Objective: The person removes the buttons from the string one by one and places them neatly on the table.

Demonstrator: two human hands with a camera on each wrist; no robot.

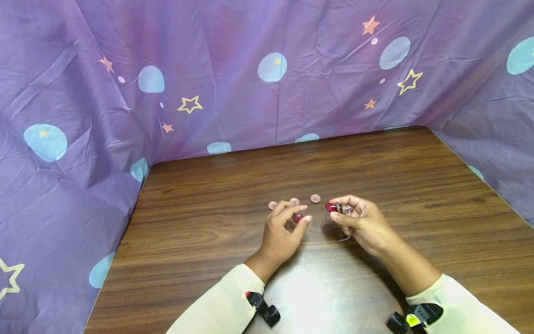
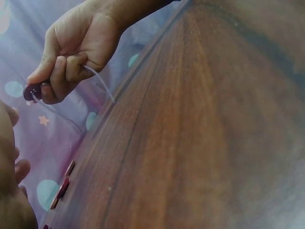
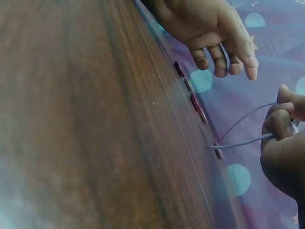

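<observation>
My right hand (image 1: 367, 225) pinches a dark red button (image 2: 33, 90) between thumb and fingertips. A thin lavender cord (image 3: 240, 142) runs from that button, with lengths hanging below the hand; other small pieces beside the button are partly hidden by the fingers. My left hand (image 1: 281, 232) hovers above the table with thumb and fingers apart, holding nothing. Below its fingers, a red button (image 1: 298, 217) lies on the table. Pink buttons lie around it: one (image 1: 272, 205) by the knuckles, one (image 1: 294, 201) just beyond the fingers, and another (image 1: 315, 198) farther right, between the hands.
The brown wood-grain table (image 1: 200, 195) extends to all sides of the hands. A purple curtain (image 1: 233, 102) with stars and blue dots hangs behind and along both sides. Black straps with cameras (image 1: 263, 308) sit on both sleeves.
</observation>
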